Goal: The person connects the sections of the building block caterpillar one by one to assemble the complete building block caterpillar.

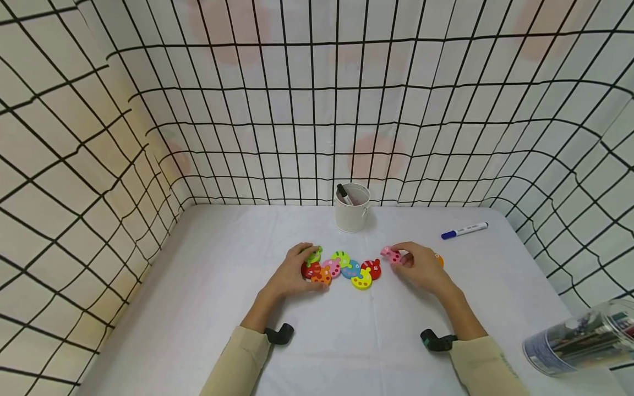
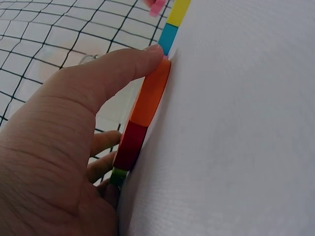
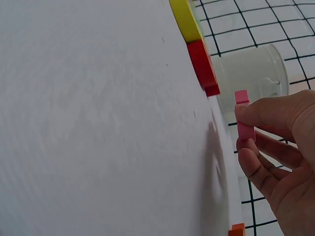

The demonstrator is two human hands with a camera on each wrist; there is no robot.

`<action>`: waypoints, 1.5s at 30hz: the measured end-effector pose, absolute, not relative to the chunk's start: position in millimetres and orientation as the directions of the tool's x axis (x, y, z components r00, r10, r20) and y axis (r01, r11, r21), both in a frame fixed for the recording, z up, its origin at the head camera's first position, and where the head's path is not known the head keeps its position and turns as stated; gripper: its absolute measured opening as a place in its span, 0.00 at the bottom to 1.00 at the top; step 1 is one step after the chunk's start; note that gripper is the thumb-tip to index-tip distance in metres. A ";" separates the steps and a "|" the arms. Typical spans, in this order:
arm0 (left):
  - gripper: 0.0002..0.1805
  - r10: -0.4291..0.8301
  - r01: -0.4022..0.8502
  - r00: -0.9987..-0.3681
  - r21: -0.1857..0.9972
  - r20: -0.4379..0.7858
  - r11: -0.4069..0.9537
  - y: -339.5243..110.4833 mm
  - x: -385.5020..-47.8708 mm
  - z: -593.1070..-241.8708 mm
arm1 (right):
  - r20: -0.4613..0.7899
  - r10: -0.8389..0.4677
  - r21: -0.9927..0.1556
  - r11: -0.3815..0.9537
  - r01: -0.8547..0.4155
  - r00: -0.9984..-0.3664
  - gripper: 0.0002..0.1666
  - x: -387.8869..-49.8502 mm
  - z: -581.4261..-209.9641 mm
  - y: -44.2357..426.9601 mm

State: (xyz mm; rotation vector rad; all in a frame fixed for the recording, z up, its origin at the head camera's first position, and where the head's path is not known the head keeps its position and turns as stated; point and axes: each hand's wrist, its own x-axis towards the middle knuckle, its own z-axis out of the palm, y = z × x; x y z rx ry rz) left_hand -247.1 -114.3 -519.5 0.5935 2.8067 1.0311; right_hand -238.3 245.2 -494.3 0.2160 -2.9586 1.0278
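Observation:
A wavy row of colourful numbered puzzle pieces lies joined on the white table, from a green piece [image 1: 313, 256] at the left to a red piece [image 1: 375, 269] at the right. My left hand [image 1: 292, 274] grips the row's left end, its thumb against the edge of the orange piece [image 2: 151, 93] and its fingers round the far side by the green one. My right hand [image 1: 422, 267] pinches a pink dotted puzzle piece [image 3: 245, 123] between thumb and fingers, held above the table and apart from the row's right end. Behind that hand lies another orange piece [image 1: 439, 259], partly hidden.
A white bucket [image 1: 350, 217] holding a marker stands behind the row. A blue-capped marker [image 1: 464, 230] lies at the back right. At the right edge is a clear jar [image 1: 550, 352] of pencils. Black wire grid [image 1: 309, 99] encloses the table's back and sides.

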 end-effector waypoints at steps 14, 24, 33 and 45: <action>0.54 0.362 0.312 -0.930 0.651 0.061 0.692 -114.3 -248.5 -522.7 | 0.006 -0.182 -0.622 0.769 -0.146 -0.983 0.26 -239.5 -493.0 226.0; 0.54 0.355 0.299 -0.934 0.653 0.049 0.696 -115.0 -247.5 -521.2 | 0.009 -0.199 -0.606 0.778 -0.164 -0.980 0.27 -238.7 -493.0 220.7; 0.55 0.364 0.310 -0.929 0.661 0.059 0.684 -114.7 -247.5 -522.4 | -0.029 -0.215 -0.577 0.801 -0.159 -0.976 0.27 -241.9 -500.8 219.4; 0.57 0.390 0.332 -0.919 0.644 0.058 0.689 -116.7 -248.6 -520.6 | -0.032 -0.170 -0.619 0.777 -0.114 -0.985 0.27 -236.8 -496.0 225.9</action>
